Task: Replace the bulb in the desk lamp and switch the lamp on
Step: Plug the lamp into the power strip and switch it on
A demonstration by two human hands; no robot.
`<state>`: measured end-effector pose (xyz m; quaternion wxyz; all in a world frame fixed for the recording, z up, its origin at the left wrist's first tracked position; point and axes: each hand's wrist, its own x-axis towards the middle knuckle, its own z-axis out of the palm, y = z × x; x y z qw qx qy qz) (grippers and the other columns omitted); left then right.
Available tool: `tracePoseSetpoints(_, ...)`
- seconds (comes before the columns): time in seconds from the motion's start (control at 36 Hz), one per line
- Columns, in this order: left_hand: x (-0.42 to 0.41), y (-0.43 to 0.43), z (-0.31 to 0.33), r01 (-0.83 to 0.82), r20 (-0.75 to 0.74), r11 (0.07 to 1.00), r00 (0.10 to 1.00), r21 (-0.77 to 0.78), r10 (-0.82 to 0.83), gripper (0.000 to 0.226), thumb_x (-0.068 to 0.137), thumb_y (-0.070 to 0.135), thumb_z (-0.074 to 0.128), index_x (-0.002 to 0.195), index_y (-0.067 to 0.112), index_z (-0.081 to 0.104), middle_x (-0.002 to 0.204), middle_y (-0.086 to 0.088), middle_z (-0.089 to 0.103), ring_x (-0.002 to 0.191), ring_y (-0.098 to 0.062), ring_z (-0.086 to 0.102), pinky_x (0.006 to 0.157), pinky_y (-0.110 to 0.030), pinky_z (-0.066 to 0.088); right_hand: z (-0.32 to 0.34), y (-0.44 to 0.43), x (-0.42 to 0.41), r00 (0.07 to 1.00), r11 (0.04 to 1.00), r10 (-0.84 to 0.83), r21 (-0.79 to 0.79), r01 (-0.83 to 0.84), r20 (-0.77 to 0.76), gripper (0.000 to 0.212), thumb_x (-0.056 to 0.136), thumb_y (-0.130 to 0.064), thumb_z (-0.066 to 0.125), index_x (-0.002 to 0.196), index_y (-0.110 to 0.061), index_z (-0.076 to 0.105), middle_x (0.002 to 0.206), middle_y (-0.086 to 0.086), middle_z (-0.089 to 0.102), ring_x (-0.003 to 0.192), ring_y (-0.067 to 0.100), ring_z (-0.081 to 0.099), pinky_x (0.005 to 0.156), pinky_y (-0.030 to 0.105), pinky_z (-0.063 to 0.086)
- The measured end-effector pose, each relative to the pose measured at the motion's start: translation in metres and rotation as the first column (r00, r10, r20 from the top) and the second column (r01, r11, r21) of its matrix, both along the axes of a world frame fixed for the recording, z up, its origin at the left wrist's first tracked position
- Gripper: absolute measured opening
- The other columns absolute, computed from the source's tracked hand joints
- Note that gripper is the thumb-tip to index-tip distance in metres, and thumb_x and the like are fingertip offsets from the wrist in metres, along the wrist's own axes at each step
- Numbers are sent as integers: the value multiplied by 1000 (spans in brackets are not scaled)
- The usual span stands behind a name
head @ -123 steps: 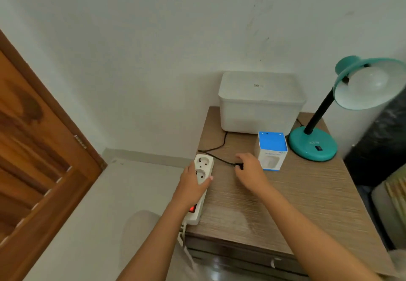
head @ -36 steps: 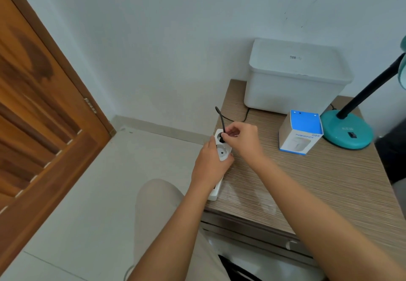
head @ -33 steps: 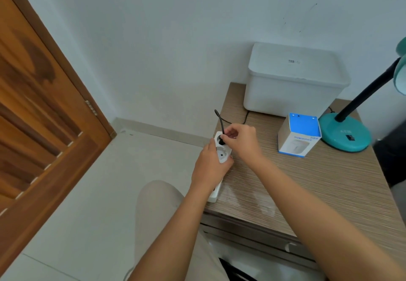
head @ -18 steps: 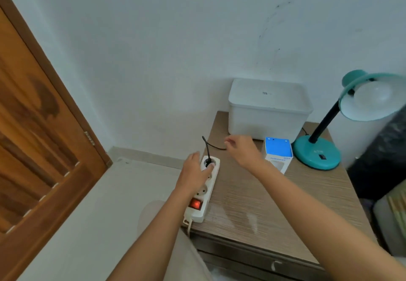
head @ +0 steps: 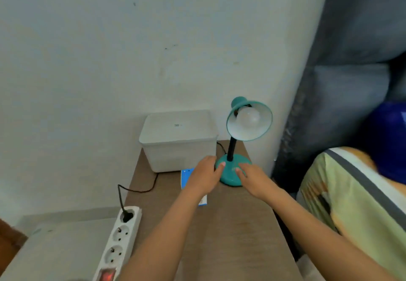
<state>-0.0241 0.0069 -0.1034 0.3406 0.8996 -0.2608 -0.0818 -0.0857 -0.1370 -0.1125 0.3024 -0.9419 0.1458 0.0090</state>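
Observation:
A teal desk lamp stands at the far right of the wooden table; its round base (head: 230, 176) sits under a black neck, and its shade (head: 249, 120) holds a white bulb (head: 248, 117) that is unlit. My left hand (head: 204, 176) rests against the left side of the base with the thumb on it. My right hand (head: 252, 176) lies on the base's right front, fingers spread. The lamp's black plug (head: 127, 214) sits in the top socket of a white power strip (head: 119, 241), whose red switch (head: 106, 276) glows.
A white lidded box (head: 178, 140) stands against the wall behind the hands. A blue and white bulb carton (head: 186, 176) lies partly under my left arm. A bed with a striped cover (head: 356, 206) and a dark curtain (head: 342, 82) border the table's right side.
The plug went into the power strip's top socket and both hands left the strip. They have moved right to the lamp base. The view has swung right with them.

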Motion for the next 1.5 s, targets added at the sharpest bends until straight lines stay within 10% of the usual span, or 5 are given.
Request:
tracePoseSetpoints(0.47, 24, -76, -126, -207, -23, 978, 978, 25, 207, 67, 98, 44, 32, 150, 11, 4, 159, -2, 0, 146, -14, -1, 115, -27, 3, -99, -49, 52, 989, 985, -121, 133, 109, 86, 59, 99, -30, 34, 148, -7, 11, 159, 7, 4, 147, 17, 0, 115, 26, 0)
tracePoseSetpoints(0.69, 21, -78, -142, -219, 99, 976, 971, 10, 217, 80, 87, 61, 8, 149, 12, -1, 158, -2, -8, 141, -4, -10, 110, -17, -10, -123, -45, 58, 971, 988, -148, 71, 137, 186, 60, 99, -30, 33, 148, -7, 8, 159, 5, 0, 146, 15, -4, 116, 26, -1)
tracePoseSetpoints(1.5, 25, -75, -149, -191, 135, 980, 974, 56, 182, 69, 98, 48, 22, 150, 10, -2, 158, -4, -10, 144, -9, -11, 109, -15, -12, -119, -43, 53, 983, 990, -132, 58, 126, 130, 59, 100, -35, 22, 149, -12, 1, 159, -3, -9, 145, 6, -10, 119, 28, 6)
